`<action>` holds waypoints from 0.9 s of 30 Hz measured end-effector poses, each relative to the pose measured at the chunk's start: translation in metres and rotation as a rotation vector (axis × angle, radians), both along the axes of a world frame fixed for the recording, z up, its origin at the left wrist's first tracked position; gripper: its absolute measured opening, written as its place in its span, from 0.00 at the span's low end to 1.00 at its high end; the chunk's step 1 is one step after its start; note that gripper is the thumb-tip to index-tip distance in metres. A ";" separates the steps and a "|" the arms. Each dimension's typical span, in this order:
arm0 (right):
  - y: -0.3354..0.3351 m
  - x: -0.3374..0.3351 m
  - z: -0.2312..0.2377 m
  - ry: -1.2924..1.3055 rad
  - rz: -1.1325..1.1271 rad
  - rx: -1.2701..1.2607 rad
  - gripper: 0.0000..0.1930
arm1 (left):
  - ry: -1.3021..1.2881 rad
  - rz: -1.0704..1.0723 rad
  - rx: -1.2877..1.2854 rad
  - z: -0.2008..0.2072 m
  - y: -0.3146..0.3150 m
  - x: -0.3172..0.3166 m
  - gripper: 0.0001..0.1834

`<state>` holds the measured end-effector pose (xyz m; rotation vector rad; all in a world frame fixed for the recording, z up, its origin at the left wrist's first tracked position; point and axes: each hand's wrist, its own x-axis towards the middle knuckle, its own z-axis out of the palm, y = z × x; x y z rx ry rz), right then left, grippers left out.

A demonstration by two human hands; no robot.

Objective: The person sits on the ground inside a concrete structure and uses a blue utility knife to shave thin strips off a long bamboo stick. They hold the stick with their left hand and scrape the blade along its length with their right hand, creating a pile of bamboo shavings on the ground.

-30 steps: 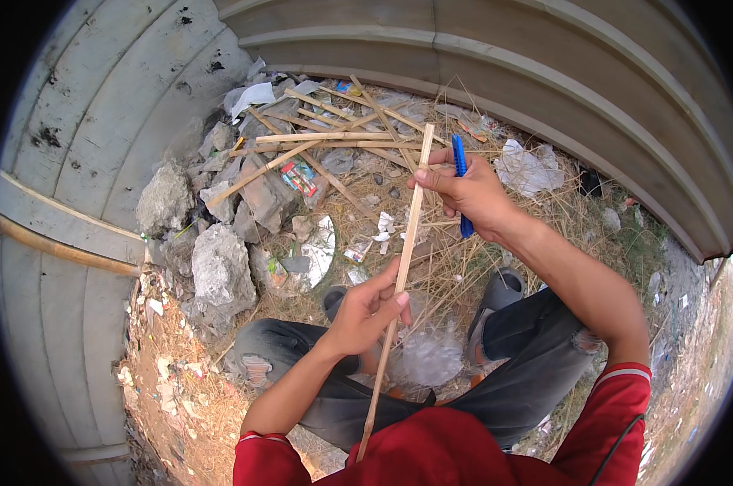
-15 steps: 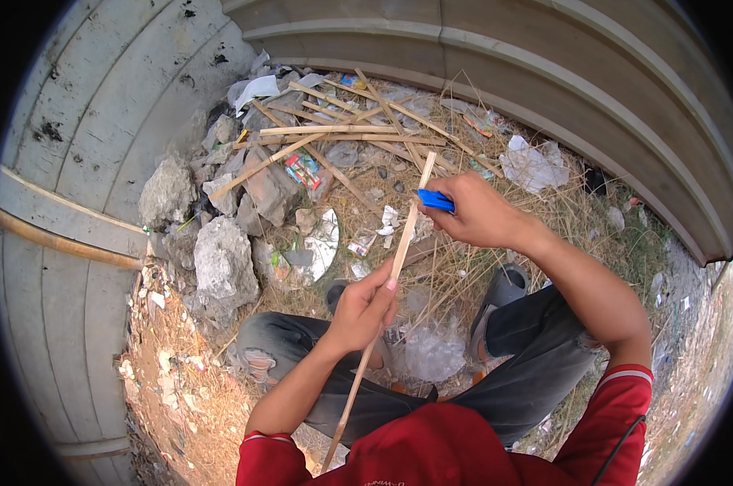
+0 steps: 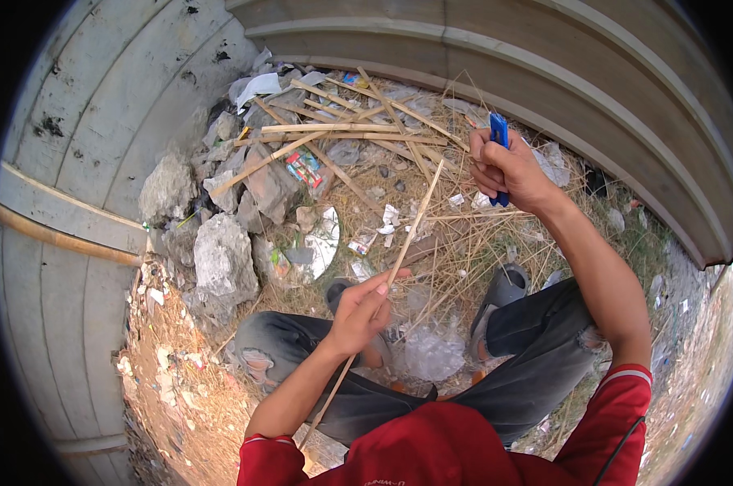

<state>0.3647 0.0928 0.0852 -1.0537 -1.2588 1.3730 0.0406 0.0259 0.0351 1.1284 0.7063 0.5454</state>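
My left hand (image 3: 360,312) grips a thin bamboo strip (image 3: 416,220) at its middle, above my left knee. The index finger points out across the strip. The strip slants from its pale upper tip down beside my red shirt. Raised at the right, my right hand (image 3: 514,170) is closed round a blue utility knife (image 3: 498,134), apart from the strip. No blade can be made out on the knife. Several more bamboo strips (image 3: 334,128) lie crossed in a heap on the ground ahead.
Grey rocks (image 3: 223,257) lie at the left, next to a pale panel wall (image 3: 75,105). A ribbed metal sheet (image 3: 545,61) closes off the far side. Dry grass, plastic scraps and a broken white plate (image 3: 326,245) cover the ground before my sandalled feet.
My right hand with the knife has moved off the strip, up and to the right, and the knife now stands upright. The strip has turned in my left hand, showing a narrower side.
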 end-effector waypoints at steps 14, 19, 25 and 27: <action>-0.062 -0.104 -0.004 -0.846 0.409 0.137 0.23 | -0.017 0.212 0.004 0.001 0.005 0.007 0.28; -0.058 -0.106 -0.019 -0.899 0.391 0.193 0.22 | -0.043 0.202 -0.077 -0.005 0.004 0.003 0.27; -0.020 -0.076 -0.026 -1.044 0.116 0.199 0.21 | -0.038 0.147 -0.128 -0.013 -0.003 -0.004 0.25; -0.014 -0.068 -0.022 -1.094 0.146 0.255 0.22 | -0.041 0.150 -0.130 -0.012 0.000 -0.004 0.25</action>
